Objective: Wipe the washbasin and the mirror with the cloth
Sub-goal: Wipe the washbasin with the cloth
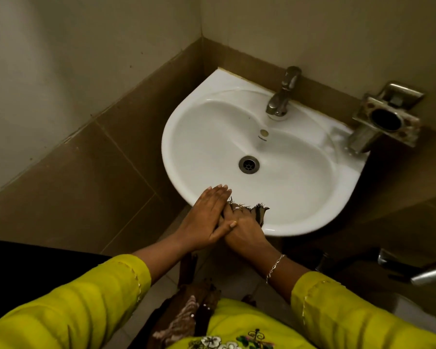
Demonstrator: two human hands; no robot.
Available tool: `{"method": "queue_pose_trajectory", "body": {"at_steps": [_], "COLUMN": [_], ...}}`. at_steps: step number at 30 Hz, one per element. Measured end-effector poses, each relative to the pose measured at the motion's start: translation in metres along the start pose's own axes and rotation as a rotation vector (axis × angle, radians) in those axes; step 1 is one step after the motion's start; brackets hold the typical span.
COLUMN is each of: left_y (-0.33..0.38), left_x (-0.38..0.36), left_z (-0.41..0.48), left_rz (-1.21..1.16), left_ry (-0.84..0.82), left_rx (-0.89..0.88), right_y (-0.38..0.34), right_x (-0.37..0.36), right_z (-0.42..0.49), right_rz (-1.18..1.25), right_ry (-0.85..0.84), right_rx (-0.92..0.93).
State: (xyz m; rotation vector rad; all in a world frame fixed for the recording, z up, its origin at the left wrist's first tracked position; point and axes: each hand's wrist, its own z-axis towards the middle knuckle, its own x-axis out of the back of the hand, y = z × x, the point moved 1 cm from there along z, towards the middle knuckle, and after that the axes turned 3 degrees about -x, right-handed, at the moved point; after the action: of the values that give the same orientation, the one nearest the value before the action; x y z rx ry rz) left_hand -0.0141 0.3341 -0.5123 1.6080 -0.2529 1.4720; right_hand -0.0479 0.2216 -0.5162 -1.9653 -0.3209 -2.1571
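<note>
Yellow-green sleeves, silver jewellery

Both sleeves (91, 295) are yellow-green; a thin silver bracelet (275, 268) circles the right wrist beyond its cuff; a ring (237, 208) on that hand; floral embroidery (237, 341) on the front.

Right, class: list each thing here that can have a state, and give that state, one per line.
Washbasin: empty, drain unplugged.
Tap: no water running.
Cloth: bunched on the front rim.
Right hand: closed on the cloth.
Left hand: flat, overlapping the right hand.
Wall holder: empty.

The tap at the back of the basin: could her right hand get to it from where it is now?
Probably yes. The right hand holds the cloth on the washbasin's near rim, and nothing stands in the open bowl between it and the tap. She would only have to reach across.
</note>
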Motion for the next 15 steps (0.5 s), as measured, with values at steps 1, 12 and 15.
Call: {"method": "queue_pose_trajectory", "body": {"at_steps": [1,12,15], "left_y": [0.006,0.070,0.082], "left_x": [-0.003,-0.037,-0.049], "left_z": [0.001,0.022,0.027], "left_rz": [-0.001,0.031,0.036], "left_ry": [-0.002,-0.001,-0.010], "left_rx": [0.004,0.036,0.017], "right_y": [0.005,0.067,0.086], "right_x": [0.001,-0.002,-0.003], "right_z": [-0.005,-0.051,-0.060], "right_rz": [-0.007,-0.059,-0.041], "right_ry": [0.008,0.228,0.254], "right_rx": [0.009,0.191,0.249]}}
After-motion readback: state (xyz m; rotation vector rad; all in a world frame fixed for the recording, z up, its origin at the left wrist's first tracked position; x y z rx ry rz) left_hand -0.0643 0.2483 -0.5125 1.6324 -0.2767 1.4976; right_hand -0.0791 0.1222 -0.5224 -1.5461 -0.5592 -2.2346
